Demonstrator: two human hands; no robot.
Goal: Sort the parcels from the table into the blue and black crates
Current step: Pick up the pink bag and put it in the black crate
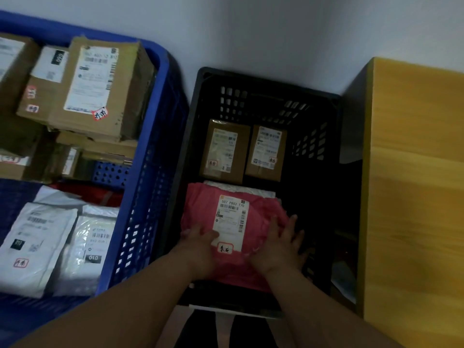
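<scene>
A pink soft parcel (203,209) with a white shipping label lies in the near half of the black crate (313,116). My left hand (198,249) rests on its near left part, fingers flat by the label. My right hand (281,242) presses flat on its right side, fingers spread. A white mailer (238,188) peeks out under the pink parcel. Two small cardboard boxes (224,149) (267,151) lie side by side at the crate's far end. The blue crate (160,136) stands to the left, holding several cardboard boxes (95,84) and white mailers (35,237).
A yellow wooden table (411,187) stands right of the black crate, its top bare in view. A grey wall runs behind both crates. A red mailer (100,194) lies in the blue crate between the boxes and white mailers.
</scene>
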